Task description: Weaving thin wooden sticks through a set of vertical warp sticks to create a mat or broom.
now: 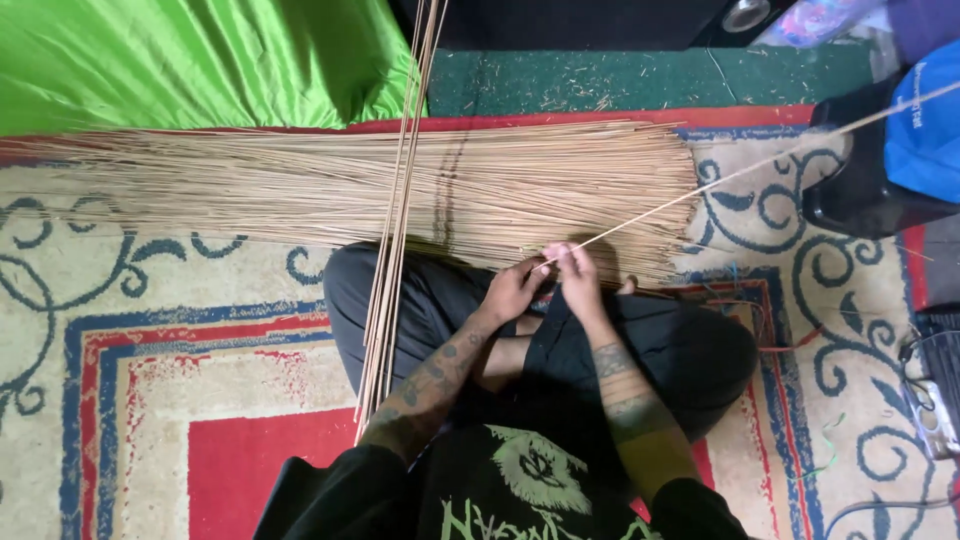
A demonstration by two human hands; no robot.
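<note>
I sit cross-legged on a patterned carpet. My right hand (578, 277) pinches the near end of one long thin stick (740, 172) that slants up to the right edge of the view. My left hand (513, 290) touches the same end just beside it, fingers curled. A wide pile of thin pale sticks (300, 185) lies across the carpet in front of my knees. A small bundle of sticks (395, 220) runs lengthwise over my left leg, from the top of the view down to my left elbow.
The carpet (150, 330) is cream with red and blue patterns. A bright green cloth (180, 60) lies at the top left. A dark object with blue fabric (900, 150) sits at the right. Cables and a small device (925, 410) lie at the right edge.
</note>
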